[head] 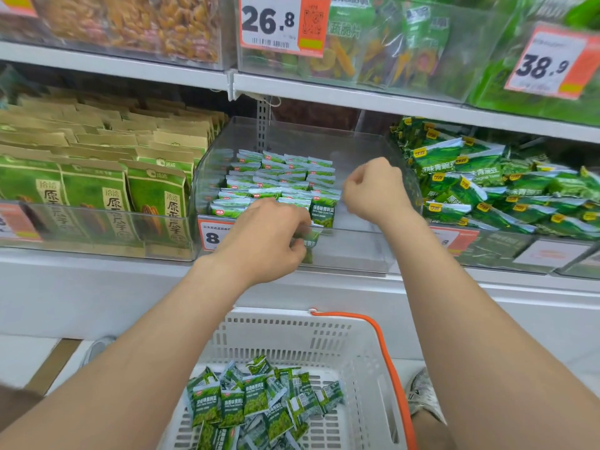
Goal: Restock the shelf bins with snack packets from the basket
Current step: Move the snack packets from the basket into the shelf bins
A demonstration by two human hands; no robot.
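Note:
A clear plastic shelf bin (354, 251) in the middle holds rows of small green snack packets (279, 180) standing upright along its left side. In front of the bin's front wall, my left hand (266, 241) grips a few green packets (308, 243). My right hand (373, 190) reaches into the bin's bare right half with fingers curled; I see nothing in it. Below, a white basket (292, 332) with an orange handle (386, 358) holds a heap of the same green packets (256, 404).
A bin of brown-and-green pouches (97, 190) stands to the left and a bin of larger green bags (487, 186) to the right. Upper bins carry price tags (279, 24). A shoe (422, 394) shows beside the basket on the floor.

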